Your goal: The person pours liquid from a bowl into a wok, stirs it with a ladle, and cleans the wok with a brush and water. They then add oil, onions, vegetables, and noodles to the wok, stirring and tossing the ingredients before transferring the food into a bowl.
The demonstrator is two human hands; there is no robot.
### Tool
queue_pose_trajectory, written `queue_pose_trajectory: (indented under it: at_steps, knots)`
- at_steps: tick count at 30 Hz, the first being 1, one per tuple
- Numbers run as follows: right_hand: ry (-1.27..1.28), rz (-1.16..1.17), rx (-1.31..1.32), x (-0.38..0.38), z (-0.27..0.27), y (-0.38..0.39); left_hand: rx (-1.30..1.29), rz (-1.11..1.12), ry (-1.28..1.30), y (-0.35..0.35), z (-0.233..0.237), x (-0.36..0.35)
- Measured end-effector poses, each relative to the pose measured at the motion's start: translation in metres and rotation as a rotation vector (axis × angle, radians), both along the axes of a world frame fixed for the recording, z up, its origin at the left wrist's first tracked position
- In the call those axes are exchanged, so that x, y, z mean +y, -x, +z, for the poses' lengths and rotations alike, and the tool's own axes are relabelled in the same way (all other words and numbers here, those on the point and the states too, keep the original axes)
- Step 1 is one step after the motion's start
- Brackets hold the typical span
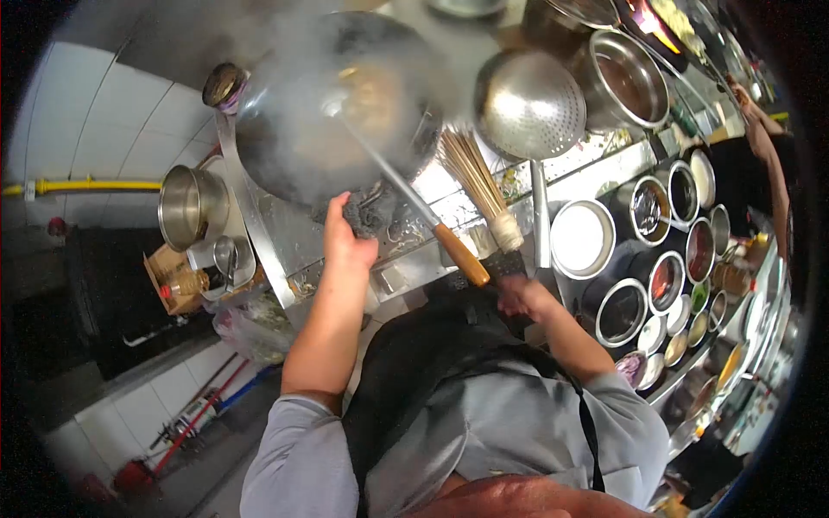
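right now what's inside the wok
A ladle rests inside the wok, handle slanting out. Thick steam covers the rest, so food or liquid cannot be seen. The left hand grips a cloth at its rim.

Steam [345, 52] veils the inside of your wok [294, 147] and blurs the bowl of the ladle [406, 186] in it. Your left hand [345, 237] has its fingertips buried in the dark cloth [373, 211] at the near rim. Your right hand [523, 298] curls under, fingers out of sight, so you cannot tell whether it grips the ladle's handle or the bamboo brush [479, 186]. The far pots [630, 78] are cut by the top edge. What fills the seasoning tubs [665, 281] on the right is too small to tell.
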State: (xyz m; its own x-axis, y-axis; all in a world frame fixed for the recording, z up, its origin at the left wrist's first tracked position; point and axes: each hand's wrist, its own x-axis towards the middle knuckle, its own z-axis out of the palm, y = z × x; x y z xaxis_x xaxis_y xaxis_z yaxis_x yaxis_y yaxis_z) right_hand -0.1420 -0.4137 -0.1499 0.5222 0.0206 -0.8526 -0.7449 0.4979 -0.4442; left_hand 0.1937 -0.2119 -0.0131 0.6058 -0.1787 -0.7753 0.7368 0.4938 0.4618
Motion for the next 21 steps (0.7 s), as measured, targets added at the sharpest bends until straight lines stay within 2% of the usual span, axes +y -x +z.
queue_pose_trajectory:
  at_steps: [2,3,4,6,11,20,21]
  knots:
    - [0.108,-0.627,0.188,0.013,-0.054,-0.035,-0.021,-0.031,-0.043,0.004,0.008,0.002]
    - [-0.044,-0.829,-0.188,0.01,-0.144,-0.022,-0.006,-0.053,-0.077,0.004,0.013,0.004]
    - [-0.068,-0.966,-0.273,0.005,-0.19,-0.036,-0.019,-0.059,-0.095,0.003,0.011,0.009]
    - [-0.049,-1.105,-0.293,-0.002,-0.227,-0.063,-0.093,-0.156,-0.014,-0.001,0.003,0.023]
    - [-0.013,-1.258,-0.324,-0.002,-0.276,-0.079,-0.132,-0.228,0.002,0.0,0.005,0.035]
    - [-0.035,-1.245,-0.327,0.0,-0.26,-0.078,-0.225,-0.256,-0.025,0.03,0.047,0.03]
    - [-0.035,-1.233,-0.325,0.001,-0.259,-0.076,-0.251,-0.257,0.062,0.028,0.045,0.031]
